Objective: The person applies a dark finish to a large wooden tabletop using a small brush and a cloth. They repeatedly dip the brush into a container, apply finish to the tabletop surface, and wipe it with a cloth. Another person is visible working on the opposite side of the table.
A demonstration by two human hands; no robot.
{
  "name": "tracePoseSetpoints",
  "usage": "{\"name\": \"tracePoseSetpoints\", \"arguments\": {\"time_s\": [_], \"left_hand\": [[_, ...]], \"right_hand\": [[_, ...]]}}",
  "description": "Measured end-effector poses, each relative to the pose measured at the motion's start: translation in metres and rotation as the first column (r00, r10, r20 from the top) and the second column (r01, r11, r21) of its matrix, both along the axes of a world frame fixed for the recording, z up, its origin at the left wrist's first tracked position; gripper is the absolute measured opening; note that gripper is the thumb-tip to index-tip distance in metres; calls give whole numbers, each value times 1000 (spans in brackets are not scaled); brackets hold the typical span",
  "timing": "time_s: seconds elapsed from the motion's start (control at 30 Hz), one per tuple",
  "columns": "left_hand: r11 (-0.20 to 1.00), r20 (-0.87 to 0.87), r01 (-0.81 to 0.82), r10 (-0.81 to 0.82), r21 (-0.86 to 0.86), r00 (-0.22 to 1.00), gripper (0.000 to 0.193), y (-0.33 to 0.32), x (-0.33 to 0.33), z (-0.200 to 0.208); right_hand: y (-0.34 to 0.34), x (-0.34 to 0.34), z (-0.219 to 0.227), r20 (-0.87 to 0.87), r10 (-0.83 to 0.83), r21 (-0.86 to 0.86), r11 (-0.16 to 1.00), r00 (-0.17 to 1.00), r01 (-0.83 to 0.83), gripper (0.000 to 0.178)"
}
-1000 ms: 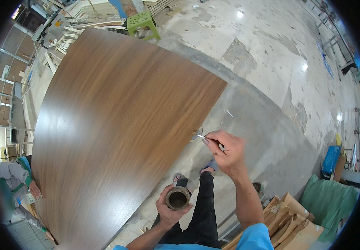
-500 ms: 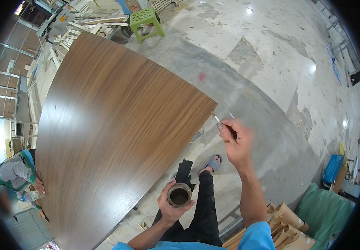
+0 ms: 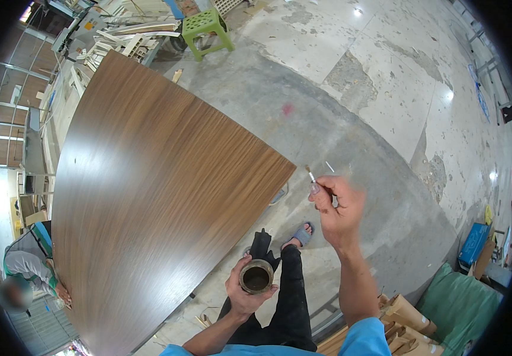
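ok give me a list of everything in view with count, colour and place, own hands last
wood-grain panel: one, brown, left and centre
thin brush: one, brown tip, just right of the panel's corner
jar: one, dark inside, lower centre
white stick: one, white, on the floor
stool: one, green, top
wood strips: many, pale, top left
co-worker: one, grey and green clothing, far left
box-like item: one, blue, right
sheet: one, green, lower right
wrapped bundles: several, brown, lower right
trousers: one pair, black, bottom centre
left hand: one, bare, around the jar
right hand: one, bare, pinching the brush
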State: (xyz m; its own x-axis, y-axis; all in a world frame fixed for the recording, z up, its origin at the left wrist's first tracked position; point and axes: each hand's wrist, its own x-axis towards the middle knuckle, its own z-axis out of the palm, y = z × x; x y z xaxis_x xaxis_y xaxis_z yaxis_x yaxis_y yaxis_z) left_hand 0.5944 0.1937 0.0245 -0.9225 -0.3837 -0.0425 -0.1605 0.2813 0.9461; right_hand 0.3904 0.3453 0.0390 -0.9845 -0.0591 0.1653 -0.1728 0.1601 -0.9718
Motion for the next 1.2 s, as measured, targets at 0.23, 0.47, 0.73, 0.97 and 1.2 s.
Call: {"name": "tracePoseSetpoints", "arguments": {"time_s": [0.23,0.47,0.73,0.97,1.2], "left_hand": [[1000,20,14,-14,-21,1000,86,-1,-10,1],[1000,54,-12,11,25,998,88,1,-12,-3],[998,56,2,1,-55,998,88,6,-16,-7],[999,57,5,-2,-49,998,89,7,-14,-6],[995,8,-8,8,-95,1000,87,-1,-9,-7]], "right_hand": [[-4,4,3,-130,318,121,945,939,-303,8],[1,-10,0,77,85,43,995,993,-88,8],[1,-1,-2,-111,259,54,966,959,-255,7],[-2,-3,-1,41,210,25,977,977,-212,12],[-6,7,-2,76,191,-8,981,979,-191,14]]}}
